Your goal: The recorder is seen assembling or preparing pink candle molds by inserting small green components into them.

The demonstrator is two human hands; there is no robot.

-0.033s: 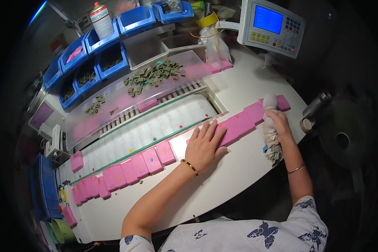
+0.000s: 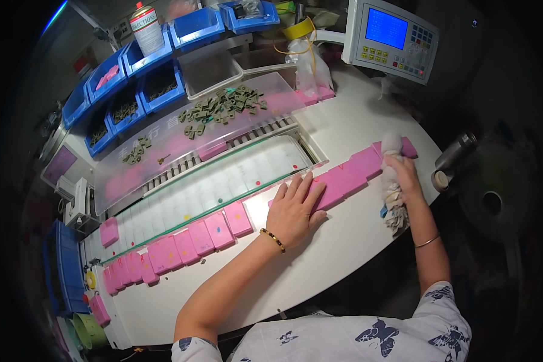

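My left hand (image 2: pixel 292 216) lies flat with fingers spread, its fingertips at the near end of a line of pink flat blocks (image 2: pixel 347 176) on the white table (image 2: pixel 320 256). My right hand (image 2: pixel 406 180) is wrapped round a bunched, whitish rag (image 2: pixel 394 202) with a blue patch. The rag lies across the right part of the pink line, and a pink end piece (image 2: pixel 408 146) shows beyond it. Left of my left hand, more pink blocks (image 2: pixel 166 254) stand side by side along a green-edged tray (image 2: pixel 211 192).
A clear sheet (image 2: pixel 277 99) bears many small dark green parts (image 2: pixel 223 105). Blue bins (image 2: pixel 161 84) and a spray can (image 2: pixel 146 30) stand at the back left. A control panel (image 2: pixel 392 39) rises at the back right. A dark flask (image 2: pixel 455 152) is by the table's right edge.
My right hand and the rag have shifted slightly to the right along the pink blocks. My left hand has stayed in place.
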